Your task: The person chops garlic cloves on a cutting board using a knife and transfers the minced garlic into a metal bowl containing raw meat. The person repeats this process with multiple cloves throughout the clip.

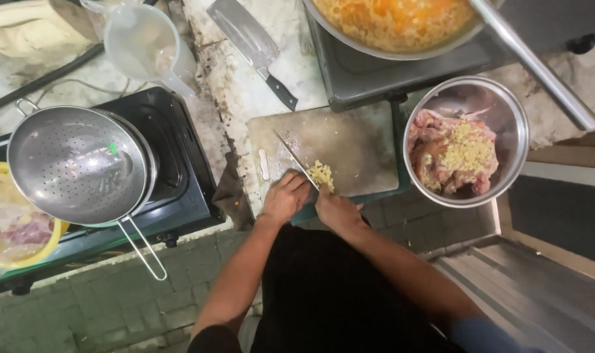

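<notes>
Left hand (pixel 284 196) grip closed on knife (pixel 297 160), right hand (pixel 336 209) loosely curled beside minced garlic (pixel 321 174).

The worn stone table (pixel 232 85) carries a cutting board (pixel 350 147), a cleaver (pixel 251 46), a steel bowl (pixel 513 117), a plastic jug (pixel 147 46) and 2 stoves (pixel 179 176).

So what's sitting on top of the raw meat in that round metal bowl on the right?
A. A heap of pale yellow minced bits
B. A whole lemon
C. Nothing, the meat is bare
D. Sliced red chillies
A: the metal bowl holds pinkish raw meat with a pale yellow minced heap on it, the same stuff as the small pile on the cutting board.
</notes>
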